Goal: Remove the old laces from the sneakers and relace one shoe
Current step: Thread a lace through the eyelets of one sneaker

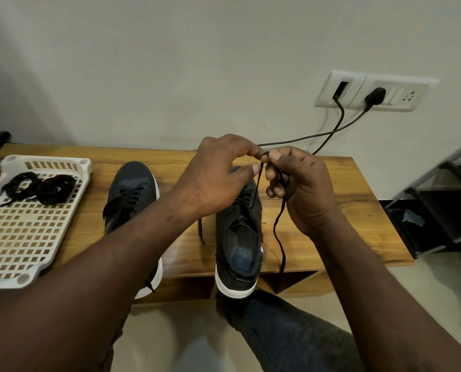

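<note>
A black sneaker with a white sole is set on the table, its heel at the near edge. Above its toe, a thin black lace is pinched in the grip of the left hand and clamped in the curled grip of the right hand.

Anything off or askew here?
Minor only: the right sneaker overhangs the bench front edge at its heel, and the left sneaker seems to as well; either could tip. The left hand and right hand pinch the lace above.
</note>
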`<state>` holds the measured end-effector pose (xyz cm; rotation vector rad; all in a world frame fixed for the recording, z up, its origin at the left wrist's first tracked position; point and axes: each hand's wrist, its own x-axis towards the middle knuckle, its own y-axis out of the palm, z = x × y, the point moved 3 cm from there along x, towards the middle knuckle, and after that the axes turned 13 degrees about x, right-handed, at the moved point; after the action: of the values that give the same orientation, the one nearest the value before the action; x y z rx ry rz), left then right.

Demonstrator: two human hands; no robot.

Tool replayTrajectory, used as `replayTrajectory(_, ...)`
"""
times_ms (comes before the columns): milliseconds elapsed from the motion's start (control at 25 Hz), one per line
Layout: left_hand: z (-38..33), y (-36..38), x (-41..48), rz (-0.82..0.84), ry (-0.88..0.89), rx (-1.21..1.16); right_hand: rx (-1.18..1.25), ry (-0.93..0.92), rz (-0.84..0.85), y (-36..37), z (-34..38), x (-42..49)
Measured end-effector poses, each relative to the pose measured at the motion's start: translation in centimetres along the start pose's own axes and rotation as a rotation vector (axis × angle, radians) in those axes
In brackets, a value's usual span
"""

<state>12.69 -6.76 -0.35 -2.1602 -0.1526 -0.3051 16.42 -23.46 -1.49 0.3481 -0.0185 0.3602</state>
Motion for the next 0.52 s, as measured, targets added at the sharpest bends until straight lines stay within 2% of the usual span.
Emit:
replayTrajectory(120, -0.5, -0.1, 0.0, -0.026, -0.038, -0.107, -0.004, -0.038, 0.008, 0.2, 0.1, -0.1)
replayTrajectory(240, 0.7, 0.0, -0.1, -0.159, -0.173, 0.263, 0.042, -0.047, -0.004, 0.3, 0.6, -0.2)
replayTrajectory(280, 1.5, 0.2, -0.1, -0.116, -0.236, 0.390, 0.060, -0.050, -0.005, 0.3, 0.7, -0.3)
replayTrajectory(360, 2.7, 0.8, -0.2, -0.005, -0.278, 0.400, 0.050, -0.052, -0.008, 0.3, 0.8, -0.3)
replayTrajectory(440, 2.1, 0.9, -0.3, -0.013, -0.110, 0.269, -0.039, -0.057, -0.001, 0.2, 0.6, -0.3)
replayTrajectory(520, -0.1, 0.3, -0.5, -0.130, 0.113, 0.276, -0.117, -0.061, 0.015, 0.3, 0.3, -0.3)
